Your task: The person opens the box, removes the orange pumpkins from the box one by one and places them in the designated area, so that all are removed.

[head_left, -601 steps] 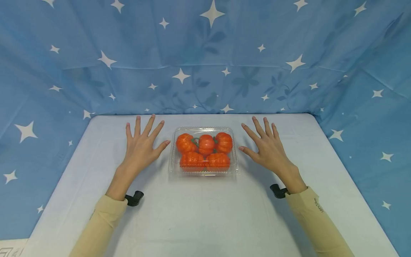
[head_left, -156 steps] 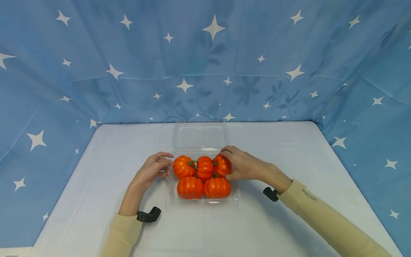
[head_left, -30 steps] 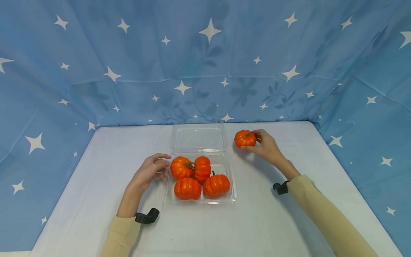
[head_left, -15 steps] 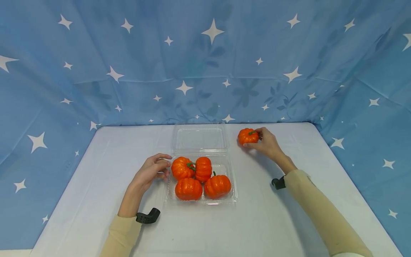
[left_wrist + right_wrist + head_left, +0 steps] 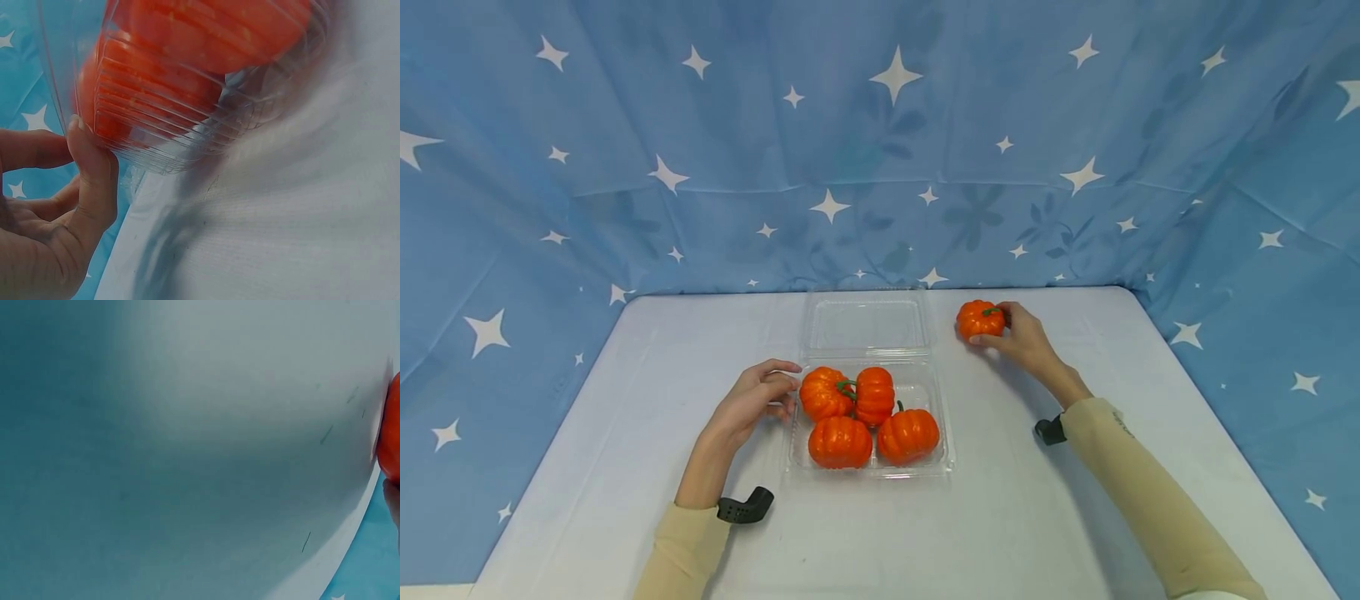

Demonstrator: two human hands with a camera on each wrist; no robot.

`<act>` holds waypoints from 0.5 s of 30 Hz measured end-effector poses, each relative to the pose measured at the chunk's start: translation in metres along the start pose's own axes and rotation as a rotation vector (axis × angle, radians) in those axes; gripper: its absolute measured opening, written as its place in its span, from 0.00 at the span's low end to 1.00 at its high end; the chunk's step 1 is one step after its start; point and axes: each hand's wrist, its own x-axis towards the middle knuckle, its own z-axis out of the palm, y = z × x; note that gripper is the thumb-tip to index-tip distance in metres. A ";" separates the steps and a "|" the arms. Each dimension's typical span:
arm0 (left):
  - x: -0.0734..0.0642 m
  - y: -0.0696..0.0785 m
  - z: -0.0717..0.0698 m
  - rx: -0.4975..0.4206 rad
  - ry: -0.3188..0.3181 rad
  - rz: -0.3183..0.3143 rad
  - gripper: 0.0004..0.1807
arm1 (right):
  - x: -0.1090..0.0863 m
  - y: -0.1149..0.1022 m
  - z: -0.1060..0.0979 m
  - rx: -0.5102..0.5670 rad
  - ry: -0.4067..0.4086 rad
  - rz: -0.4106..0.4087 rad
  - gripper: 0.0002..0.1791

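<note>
My left hand [image 5: 748, 404] is at the left side of an open clear plastic clamshell container [image 5: 946, 442]. In the left wrist view, its thumb and index finger [image 5: 90, 147] pinch the container's rim. Several small orange toy pumpkins [image 5: 907, 435] with green stems sit inside, and the back right corner shows bare plastic. To the right of the raised lid, my right hand [image 5: 1028, 340] holds another pumpkin [image 5: 976, 320] between thumb and fingers, at the table surface. Only a slice of that pumpkin [image 5: 391, 437] and a fingertip show in the right wrist view.
The container's lid [image 5: 867, 325] lies folded back behind its base. A white-covered table [image 5: 880, 533] carries everything. Blue star-patterned cloth [image 5: 880, 167] hangs behind the table and at its sides. Each wrist wears a black camera mount [image 5: 747, 506].
Since the oldest frame, the lid has been opened. One pumpkin has left the container's back right corner and moved right with my right hand. Over the last half second, almost nothing has moved.
</note>
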 end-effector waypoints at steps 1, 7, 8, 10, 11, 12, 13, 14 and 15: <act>0.000 0.000 0.000 0.002 0.001 0.000 0.22 | 0.000 0.000 0.000 -0.008 -0.003 -0.002 0.47; -0.001 -0.001 0.001 0.009 0.012 -0.010 0.22 | -0.005 0.000 0.002 -0.042 -0.007 0.002 0.53; -0.001 -0.001 0.001 0.009 0.014 -0.012 0.22 | -0.007 -0.001 0.002 -0.041 0.000 0.005 0.53; -0.001 -0.001 0.001 0.010 0.015 -0.013 0.22 | -0.011 -0.002 0.001 -0.037 0.022 0.001 0.53; -0.001 -0.001 0.001 0.009 0.016 -0.012 0.22 | -0.013 -0.003 0.000 -0.033 0.038 -0.004 0.52; -0.001 0.000 0.001 0.010 0.016 -0.012 0.22 | -0.015 -0.004 -0.001 -0.028 0.057 -0.012 0.51; -0.001 0.000 0.001 0.010 0.016 -0.011 0.22 | -0.017 -0.005 -0.002 -0.024 0.077 -0.022 0.50; -0.001 0.000 0.002 0.011 0.016 -0.010 0.22 | -0.019 -0.006 -0.003 -0.021 0.096 -0.034 0.48; -0.001 0.001 0.002 0.010 0.016 -0.009 0.22 | -0.022 -0.007 -0.005 -0.020 0.114 -0.048 0.47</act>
